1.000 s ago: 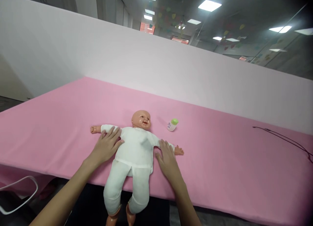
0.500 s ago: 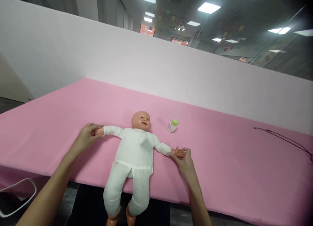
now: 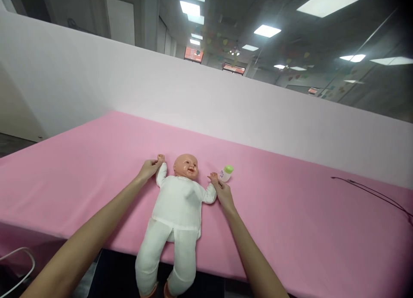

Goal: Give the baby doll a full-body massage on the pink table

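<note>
A baby doll (image 3: 177, 203) in a white top and trousers lies on its back, its bald head toward the wall and its legs hanging over the table's front edge. Both its arms are bent, with the hands raised beside the head. My left hand (image 3: 149, 169) grips the doll's arm at the wrist on the left side of the picture. On the right side, my right hand (image 3: 225, 194) holds the other wrist between thumb and fingers. Just behind that hand stands a small bottle (image 3: 226, 173) with a green cap, slightly tilted in view.
The doll lies on a pink-covered table (image 3: 290, 220). Behind it runs a low white wall (image 3: 206, 104) with glass above. A thin black cable (image 3: 371, 187) lies at the right, and a white cable (image 3: 27, 250) hangs at the lower left.
Both my hands have moved inward and up toward the doll's head, bending its outstretched arms upward. The view has tilted slightly upward.
</note>
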Motion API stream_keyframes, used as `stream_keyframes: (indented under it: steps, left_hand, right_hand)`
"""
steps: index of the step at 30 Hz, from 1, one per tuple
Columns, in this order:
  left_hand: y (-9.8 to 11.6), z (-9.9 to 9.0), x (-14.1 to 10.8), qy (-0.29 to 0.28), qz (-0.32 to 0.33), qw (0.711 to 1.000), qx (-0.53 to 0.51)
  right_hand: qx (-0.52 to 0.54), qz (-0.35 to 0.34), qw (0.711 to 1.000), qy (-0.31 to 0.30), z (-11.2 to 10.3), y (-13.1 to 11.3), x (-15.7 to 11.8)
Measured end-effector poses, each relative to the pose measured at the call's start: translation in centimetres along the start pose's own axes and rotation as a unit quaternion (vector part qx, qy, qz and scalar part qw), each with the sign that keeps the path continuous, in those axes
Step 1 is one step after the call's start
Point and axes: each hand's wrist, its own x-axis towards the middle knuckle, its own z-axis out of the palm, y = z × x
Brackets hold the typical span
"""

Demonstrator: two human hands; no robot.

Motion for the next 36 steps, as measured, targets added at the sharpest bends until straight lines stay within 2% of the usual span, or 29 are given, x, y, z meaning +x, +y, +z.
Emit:
stream_keyframes:
  steps: [4, 6, 9, 10, 12, 15, 17, 19, 21, 24, 26, 28, 31, 34, 36]
  left_hand:
    - [1.1, -2.4, -3.2, -0.057, 0.095, 0.994, -0.013]
    - [1.6, -3.9, -5.2, -0.131, 0.148, 0.980, 0.035]
    - [1.7, -5.7, -7.8, -0.285, 0.184, 0.927, 0.158]
    - [1.5, -6.1, -8.4, -0.317, 0.193, 0.908, 0.193]
    - [1.0, -6.5, -9.0, -0.344, 0.217, 0.882, 0.238]
    - [0.8, -6.5, -8.5, -0.356, 0.248, 0.870, 0.232]
    - [1.1, -5.7, -7.3, -0.338, 0.241, 0.891, 0.184]
    - [1.6, -4.3, -5.5, -0.270, 0.204, 0.935, 0.110]
    - [1.9, -2.4, -3.5, -0.180, 0.148, 0.972, 0.041]
    - [1.5, 0.3, -1.2, -0.080, 0.053, 0.995, 0.034]
    - [1.0, 1.2, -0.6, -0.059, 0.003, 0.996, 0.062]
    - [0.7, 1.1, -0.8, -0.076, -0.002, 0.995, 0.063]
    - [0.6, -1.0, -2.3, -0.131, 0.059, 0.989, 0.034]
    - [0.4, -4.2, -4.4, -0.220, 0.144, 0.963, 0.052]
    - [-0.1, -6.0, -5.9, -0.303, 0.191, 0.928, 0.104]
  right_hand:
    - [0.016, -0.069, 0.995, -0.068, -2.7, -1.1, -2.8]
    - [-0.048, -0.111, 0.983, -0.135, -3.9, -1.9, -4.9]
    - [-0.188, -0.161, 0.927, -0.281, -4.7, -2.5, -7.6]
    - [-0.221, -0.168, 0.908, -0.315, -4.7, -2.5, -8.3]
    - [-0.247, -0.173, 0.890, -0.342, -4.5, -2.0, -8.9]
    - [-0.211, -0.181, 0.905, -0.323, -4.2, -1.4, -8.1]
    - [-0.150, -0.173, 0.931, -0.283, -3.8, -1.5, -6.7]
    - [-0.077, -0.141, 0.961, -0.225, -3.0, -2.2, -4.8]
    - [-0.029, -0.094, 0.979, -0.178, -1.7, -2.9, -2.9]
    - [-0.037, -0.031, 0.989, -0.137, 0.5, -3.1, -0.5]
    - [-0.053, 0.009, 0.992, -0.113, 1.5, -2.7, 0.2]
    - [-0.053, 0.026, 0.993, -0.104, 1.6, -2.5, 0.0]
    - [-0.026, -0.014, 0.990, -0.135, 0.1, -2.9, -1.6]
    - [-0.036, -0.068, 0.967, -0.243, -2.5, -3.9, -3.9]
    - [-0.090, -0.097, 0.929, -0.347, -3.9, -3.9, -5.2]
